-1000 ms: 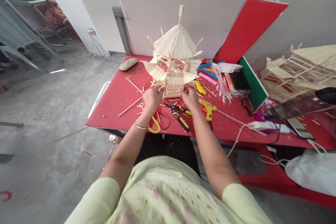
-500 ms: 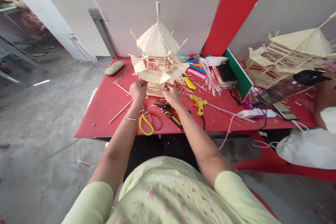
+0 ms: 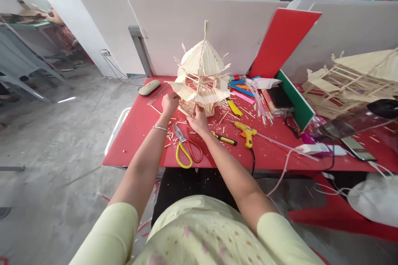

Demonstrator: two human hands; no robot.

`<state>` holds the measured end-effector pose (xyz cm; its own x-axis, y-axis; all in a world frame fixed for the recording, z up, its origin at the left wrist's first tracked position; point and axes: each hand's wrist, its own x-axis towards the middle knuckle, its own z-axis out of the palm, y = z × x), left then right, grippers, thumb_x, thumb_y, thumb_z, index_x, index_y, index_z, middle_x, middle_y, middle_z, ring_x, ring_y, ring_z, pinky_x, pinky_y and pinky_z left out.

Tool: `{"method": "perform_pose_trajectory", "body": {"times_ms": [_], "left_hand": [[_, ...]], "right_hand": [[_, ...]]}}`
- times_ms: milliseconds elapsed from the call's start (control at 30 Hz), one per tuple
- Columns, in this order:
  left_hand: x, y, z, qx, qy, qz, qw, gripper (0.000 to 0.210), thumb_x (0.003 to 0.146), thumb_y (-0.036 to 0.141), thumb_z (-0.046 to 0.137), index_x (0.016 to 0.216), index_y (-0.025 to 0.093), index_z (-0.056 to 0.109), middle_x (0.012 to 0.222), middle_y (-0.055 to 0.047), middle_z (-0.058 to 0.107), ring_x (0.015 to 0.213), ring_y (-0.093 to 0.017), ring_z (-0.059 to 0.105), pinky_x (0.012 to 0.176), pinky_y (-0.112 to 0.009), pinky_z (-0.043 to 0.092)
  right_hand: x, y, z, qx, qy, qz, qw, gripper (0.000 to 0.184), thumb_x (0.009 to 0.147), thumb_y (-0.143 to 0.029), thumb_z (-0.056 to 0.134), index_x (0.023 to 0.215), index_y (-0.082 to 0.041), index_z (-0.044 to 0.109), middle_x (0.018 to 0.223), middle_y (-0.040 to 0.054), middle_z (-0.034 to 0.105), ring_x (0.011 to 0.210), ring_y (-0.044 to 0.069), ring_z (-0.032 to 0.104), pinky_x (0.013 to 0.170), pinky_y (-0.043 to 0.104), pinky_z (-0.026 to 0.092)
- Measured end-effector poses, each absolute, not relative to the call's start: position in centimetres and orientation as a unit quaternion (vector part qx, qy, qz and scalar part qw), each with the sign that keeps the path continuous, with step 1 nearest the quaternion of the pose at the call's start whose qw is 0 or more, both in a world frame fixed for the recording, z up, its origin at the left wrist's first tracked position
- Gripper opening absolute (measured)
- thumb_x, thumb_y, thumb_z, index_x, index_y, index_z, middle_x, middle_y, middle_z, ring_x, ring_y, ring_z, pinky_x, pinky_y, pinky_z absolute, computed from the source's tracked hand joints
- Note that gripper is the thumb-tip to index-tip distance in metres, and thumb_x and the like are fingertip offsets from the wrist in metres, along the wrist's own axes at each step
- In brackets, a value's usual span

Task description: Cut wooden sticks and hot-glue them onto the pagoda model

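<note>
While scissors [image 3: 183, 139] lie near the front edge of the red table [image 3: 130, 136], the right hand [image 3: 199, 122] is at the stick pagoda [image 3: 202, 66], in front, the left hand [image 3: 169, 103] at its left side; whether fingers clamp it, I cannot tell. Behind stands a white panel [image 3: 168, 29].

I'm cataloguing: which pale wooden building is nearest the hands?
The pointed, pale wooden pagoda left of the thin green board; the other building stands right of it, farther away.

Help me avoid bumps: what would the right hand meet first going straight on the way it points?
Ahead of the right hand, the stick model likely comes first, in its lower part; depth is unclear, so they may be touching.
</note>
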<state>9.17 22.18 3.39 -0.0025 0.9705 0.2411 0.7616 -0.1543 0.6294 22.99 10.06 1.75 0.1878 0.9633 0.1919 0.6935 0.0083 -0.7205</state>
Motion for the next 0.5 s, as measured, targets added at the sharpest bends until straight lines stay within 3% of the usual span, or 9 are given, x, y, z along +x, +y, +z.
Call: {"method": "perform_pose_trajectory", "body": {"times_ms": [200, 400, 500], "left_hand": [[9.0, 23.7, 4.1, 0.702, 0.622, 0.310, 0.157, 0.024, 0.077, 0.020, 0.052, 0.082, 0.015, 0.075, 0.078, -0.009, 0.069, 0.076, -0.020, 0.058, 0.064, -0.029, 0.035], [8.9, 24.1, 5.0, 0.721, 0.608, 0.294, 0.156, 0.021, 0.079, 0.019, 0.054, 0.080, 0.013, 0.073, 0.077, -0.007, 0.067, 0.073, -0.018, 0.054, 0.063, -0.027, 0.035], [8.0, 23.2, 5.4, 0.721, 0.608, 0.294, 0.156, 0.024, 0.081, 0.024, 0.056, 0.092, 0.016, 0.076, 0.082, -0.006, 0.070, 0.079, -0.019, 0.057, 0.067, -0.026, 0.039]], "right_hand": [[21.0, 10.6, 0.9, -0.665, -0.622, 0.166, 0.378, 0.083, 0.083, -0.031, 0.059, 0.157, -0.008, 0.029, 0.150, 0.0222, 0.044, 0.139, 0.029, 0.046, 0.116, 0.041, 0.040], [20.7, 10.2, 1.6, -0.654, -0.628, 0.163, 0.388, 0.074, 0.082, -0.028, 0.059, 0.152, -0.009, 0.040, 0.141, 0.0205, 0.054, 0.128, 0.027, 0.055, 0.108, 0.038, 0.048], [21.9, 8.3, 1.9, -0.651, -0.628, 0.169, 0.392, 0.070, 0.085, -0.028, 0.057, 0.152, -0.012, 0.042, 0.137, 0.0185, 0.058, 0.125, 0.026, 0.058, 0.107, 0.038, 0.048]]}}
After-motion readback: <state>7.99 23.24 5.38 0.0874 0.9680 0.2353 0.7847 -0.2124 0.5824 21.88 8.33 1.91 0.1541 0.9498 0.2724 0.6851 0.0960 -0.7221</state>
